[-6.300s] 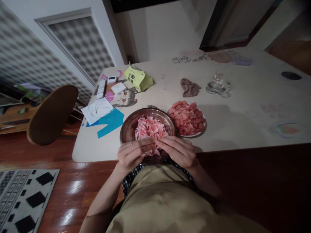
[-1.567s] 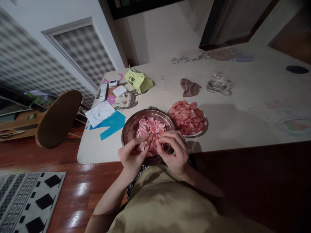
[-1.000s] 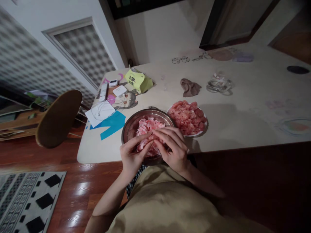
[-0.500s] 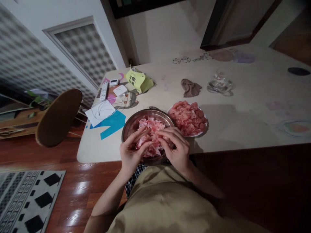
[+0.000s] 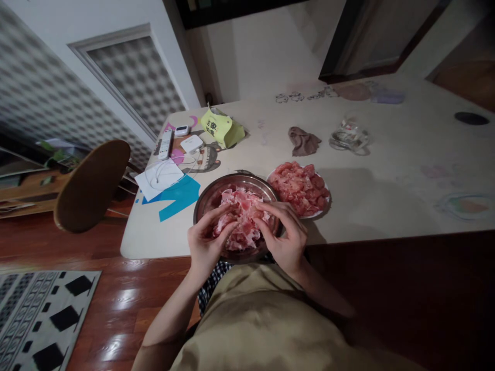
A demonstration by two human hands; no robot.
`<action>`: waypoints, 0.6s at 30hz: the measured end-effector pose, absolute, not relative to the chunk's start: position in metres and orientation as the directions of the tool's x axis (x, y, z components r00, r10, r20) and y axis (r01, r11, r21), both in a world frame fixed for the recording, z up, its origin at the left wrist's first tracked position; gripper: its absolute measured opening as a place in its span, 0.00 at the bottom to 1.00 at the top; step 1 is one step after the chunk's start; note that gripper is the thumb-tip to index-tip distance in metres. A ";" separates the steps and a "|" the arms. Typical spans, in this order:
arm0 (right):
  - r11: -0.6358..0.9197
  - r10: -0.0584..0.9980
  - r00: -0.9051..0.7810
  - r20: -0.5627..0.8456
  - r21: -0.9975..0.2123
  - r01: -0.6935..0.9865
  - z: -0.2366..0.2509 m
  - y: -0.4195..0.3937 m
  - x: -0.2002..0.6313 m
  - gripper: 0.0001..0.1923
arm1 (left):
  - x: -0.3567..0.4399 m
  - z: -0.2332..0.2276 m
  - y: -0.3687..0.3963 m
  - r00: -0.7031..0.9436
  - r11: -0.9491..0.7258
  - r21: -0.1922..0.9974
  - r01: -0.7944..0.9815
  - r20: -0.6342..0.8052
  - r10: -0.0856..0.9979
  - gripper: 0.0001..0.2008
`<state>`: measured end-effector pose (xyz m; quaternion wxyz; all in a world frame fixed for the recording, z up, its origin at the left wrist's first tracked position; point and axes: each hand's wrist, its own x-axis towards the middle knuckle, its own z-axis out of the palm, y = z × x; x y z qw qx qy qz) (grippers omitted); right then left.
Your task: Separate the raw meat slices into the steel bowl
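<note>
A steel bowl (image 5: 200, 198) holds a heap of thin pink raw meat slices (image 5: 244, 198) with pale fat. My left hand (image 5: 207, 242) is over the bowl's near left side, thumb and fingers curled round a piece of raw meat (image 5: 223, 222). Opposite it, my right hand (image 5: 288, 239) reaches over the near right rim, its thumb and fingers bent round meat that is partly hidden. A gap separates the two hands. Touching or close to the bowl's right side, a white plate (image 5: 322, 212) carries a mound of redder raw meat (image 5: 299, 188).
On the pale table (image 5: 367, 196) lie a brown cloth (image 5: 303, 140), a crumpled clear plastic item (image 5: 349, 138), a yellow-green packet (image 5: 221, 128), a remote control (image 5: 166, 144), a white box (image 5: 192, 144), papers (image 5: 159, 179) and a blue cut-out (image 5: 180, 198). A brown chair (image 5: 93, 185) stands left.
My hands have moved slightly apart over the bowl, the right one shifting a little to the right. More of the meat between them shows.
</note>
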<state>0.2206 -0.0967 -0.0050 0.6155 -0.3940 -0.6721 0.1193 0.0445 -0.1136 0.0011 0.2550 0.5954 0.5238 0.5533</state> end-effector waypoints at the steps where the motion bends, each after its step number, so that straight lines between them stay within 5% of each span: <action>1: 0.663 0.671 0.071 0.738 -0.641 0.387 -0.005 -0.097 0.221 0.17 | 0.044 0.001 -0.114 -0.163 -0.323 0.878 0.353 0.398 0.903 0.18; 18: 0.683 0.648 0.085 0.757 -0.627 0.375 -0.009 -0.092 0.231 0.13 | 0.048 0.009 -0.107 0.025 -0.472 0.730 0.494 0.530 0.847 0.16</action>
